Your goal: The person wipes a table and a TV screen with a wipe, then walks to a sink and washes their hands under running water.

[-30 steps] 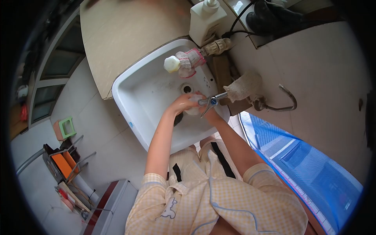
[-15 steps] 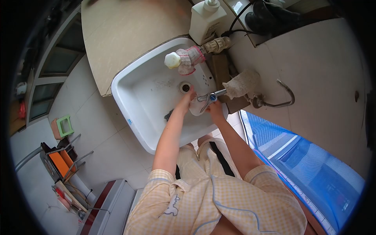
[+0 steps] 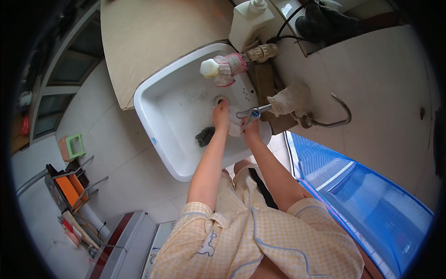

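Note:
Inside the white sink (image 3: pixel 169 153), my left hand (image 3: pixel 221 110) reaches to the drain (image 3: pixel 222 98), its fingertips at the opening; whether it holds anything is hidden. My right hand (image 3: pixel 250 127) is under the metal faucet (image 3: pixel 254 114), its fingers mostly covered by the spout and lever. A pale translucent item (image 3: pixel 235 124) shows between the hands, beside my right hand; I cannot make out exactly what it is. A dark scouring pad (image 3: pixel 205 136) lies on the sink floor, left of my left wrist.
A cloth-wrapped valve with a white knob (image 3: pixel 210 68) juts over the sink's back. Behind stands a white pump bottle (image 3: pixel 250 25). A bent metal pipe (image 3: pixel 341 114) sticks out at right, above blue mesh (image 3: pixel 362 195). A beige counter (image 3: pixel 148 37) adjoins the sink.
My left hand has moved away from my right hand and up to the drain. The dark scouring pad, mostly covered by my left arm before, now shows more fully.

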### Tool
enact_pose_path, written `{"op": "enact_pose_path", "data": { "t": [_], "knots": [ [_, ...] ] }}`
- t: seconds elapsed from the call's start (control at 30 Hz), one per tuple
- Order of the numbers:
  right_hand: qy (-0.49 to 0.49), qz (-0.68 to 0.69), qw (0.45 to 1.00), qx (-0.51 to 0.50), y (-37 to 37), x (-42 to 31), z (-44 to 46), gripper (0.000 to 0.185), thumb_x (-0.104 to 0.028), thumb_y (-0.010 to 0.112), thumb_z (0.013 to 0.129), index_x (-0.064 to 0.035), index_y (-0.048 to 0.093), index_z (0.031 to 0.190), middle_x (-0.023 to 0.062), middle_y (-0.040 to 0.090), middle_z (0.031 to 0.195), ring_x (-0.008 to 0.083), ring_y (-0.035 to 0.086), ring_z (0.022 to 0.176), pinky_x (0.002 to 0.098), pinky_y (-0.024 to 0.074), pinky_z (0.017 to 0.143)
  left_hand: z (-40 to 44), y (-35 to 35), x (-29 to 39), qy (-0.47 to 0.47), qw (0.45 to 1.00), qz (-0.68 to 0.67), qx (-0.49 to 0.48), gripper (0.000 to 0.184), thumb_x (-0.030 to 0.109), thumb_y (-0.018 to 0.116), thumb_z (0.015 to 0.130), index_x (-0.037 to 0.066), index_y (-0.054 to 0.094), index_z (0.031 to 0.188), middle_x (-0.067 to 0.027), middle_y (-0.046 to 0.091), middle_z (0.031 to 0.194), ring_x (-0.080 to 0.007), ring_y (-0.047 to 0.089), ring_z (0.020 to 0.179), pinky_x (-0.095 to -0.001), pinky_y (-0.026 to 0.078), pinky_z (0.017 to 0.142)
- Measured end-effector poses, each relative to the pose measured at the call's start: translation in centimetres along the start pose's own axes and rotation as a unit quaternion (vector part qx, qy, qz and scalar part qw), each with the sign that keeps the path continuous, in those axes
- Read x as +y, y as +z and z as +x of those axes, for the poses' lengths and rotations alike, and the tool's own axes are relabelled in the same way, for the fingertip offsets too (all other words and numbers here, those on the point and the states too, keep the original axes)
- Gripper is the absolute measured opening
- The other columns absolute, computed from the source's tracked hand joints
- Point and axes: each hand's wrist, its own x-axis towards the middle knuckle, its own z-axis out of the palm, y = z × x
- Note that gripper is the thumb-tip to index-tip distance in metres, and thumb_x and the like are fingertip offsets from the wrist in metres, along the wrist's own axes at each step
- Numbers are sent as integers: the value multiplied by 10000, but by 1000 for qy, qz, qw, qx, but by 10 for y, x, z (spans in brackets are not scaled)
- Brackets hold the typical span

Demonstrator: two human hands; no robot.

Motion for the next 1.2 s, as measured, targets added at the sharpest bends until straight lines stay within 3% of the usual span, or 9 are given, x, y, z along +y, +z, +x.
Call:
{"op": "enact_pose_path", "data": {
  "t": [0.1, 0.37, 0.43, 0.8, 0.93, 1.0, 1.03, 1.1, 1.2],
  "knots": [
    [110, 346, 864, -350, -6, -15, -11, 375, -415, 470, 813, -116, 504, 1037, 25, 586, 883, 165, 568, 790, 356, 461, 634, -10, 7, -12, 195, 974, -46, -103, 245, 264, 562, 772, 19, 572, 776, -149, 560, 771, -293, 528, 712, -343, 393, 613],
    [192, 310, 882, -298, 10, -29, -6, 477, -522, 364, 839, -122, 484, 1068, 40, 547, 1027, 172, 513, 966, 332, 409, 836, -38, -16, 26, 467, 840, 263, 91, 260, 191, 607, 682, 33, 571, 886, -162, 558, 925, -326, 527, 861, -359, 412, 728],
    [205, 334, 871, -296, 13, -23, 1, 474, -522, 376, 835, -120, 488, 1060, 43, 548, 1022, 179, 514, 961, 331, 411, 825, -22, -12, -3, 295, 934, 169, -113, 213, 183, 562, 723, 73, 581, 905, -150, 566, 901, -329, 537, 833, -359, 427, 699],
    [101, 311, 935, -138, 42, 15, 34, 311, -358, 429, 853, -89, 493, 996, 61, 554, 967, 196, 523, 918, 319, 416, 775, -8, 8, -16, -19, 980, -100, -172, 224, 251, 475, 826, 60, 544, 920, -79, 573, 933, -196, 539, 904, -275, 388, 764],
    [-140, -63, 987, -44, 29, 22, 45, 271, -313, 444, 851, -80, 495, 978, 66, 555, 951, 203, 524, 909, 313, 415, 767, -11, 17, -12, -124, 917, -323, -197, 257, 296, 440, 855, 86, 535, 967, -43, 572, 962, -161, 539, 902, -258, 402, 774],
    [-409, -324, 851, -64, 10, 6, 25, 231, -248, 467, 839, -58, 494, 966, 78, 558, 934, 212, 530, 893, 298, 414, 758, -11, 15, -17, -143, 896, -365, -209, 299, 330, 438, 858, 78, 523, 994, -49, 562, 995, -165, 527, 916, -273, 405, 773],
    [-409, -325, 850, -62, 8, -25, -1, 231, -248, 467, 839, -58, 494, 966, 78, 558, 934, 212, 530, 893, 298, 414, 758, -11, 12, -22, -163, 873, -404, -218, 344, 365, 435, 862, 70, 512, 1022, -55, 552, 1028, -169, 515, 930, -287, 407, 771],
    [40, -47, 986, -154, 3, -80, -46, 395, -212, 491, 831, -49, 390, 1177, 52, 536, 970, 175, 530, 824, 269, 432, 697, -6, 5, -27, -207, 851, -441, -193, 396, 420, 423, 851, 88, 501, 1054, -56, 555, 1039, -174, 526, 926, -301, 408, 784],
    [-109, -204, 960, -156, -21, -50, -21, 340, -147, 494, 797, -15, 457, 1108, 78, 563, 953, 161, 545, 806, 259, 440, 669, -3, 6, -36, -241, 817, -490, -186, 467, 491, 401, 838, 107, 493, 1087, -56, 558, 1051, -194, 532, 938, -336, 405, 803]
  ]
}}
